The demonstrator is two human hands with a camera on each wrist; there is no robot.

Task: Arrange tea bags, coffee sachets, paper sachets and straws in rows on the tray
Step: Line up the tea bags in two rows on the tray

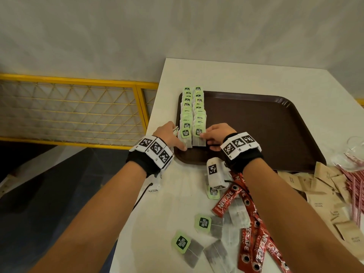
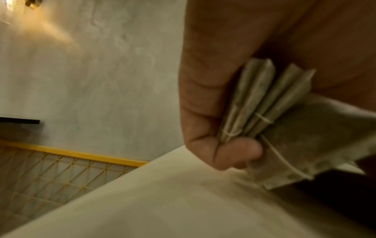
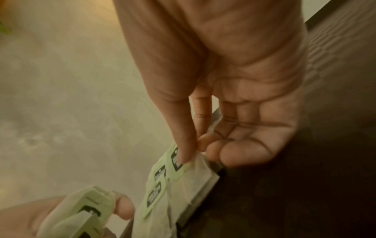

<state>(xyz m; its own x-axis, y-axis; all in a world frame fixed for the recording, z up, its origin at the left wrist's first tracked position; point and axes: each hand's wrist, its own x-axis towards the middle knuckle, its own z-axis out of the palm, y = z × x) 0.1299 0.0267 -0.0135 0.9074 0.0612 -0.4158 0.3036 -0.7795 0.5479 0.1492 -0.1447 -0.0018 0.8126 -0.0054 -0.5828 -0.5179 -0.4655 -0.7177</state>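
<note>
A brown tray (image 1: 256, 125) lies on the white table, with two rows of overlapping green-tagged tea bags (image 1: 193, 109) along its left side. My left hand (image 1: 177, 138) is at the near end of the left row. Its fingers curl round a small bundle of tea bags (image 2: 256, 103), and one fingertip reaches down to the tray. My right hand (image 1: 206, 138) is at the near end of the right row. Thumb and fingers (image 3: 195, 149) pinch the front tea bag (image 3: 195, 173) at its tag. The left hand's bundle (image 3: 87, 207) also shows in the right wrist view.
Loose tea bags (image 1: 202, 223) and red coffee sachets (image 1: 254, 233) lie on the table under my right forearm. Brown paper sachets (image 1: 323, 192), red-striped straws (image 1: 354, 186) and a glass (image 1: 356, 146) are at the right. The table's left edge (image 1: 155, 115) borders a yellow railing (image 1: 78, 107).
</note>
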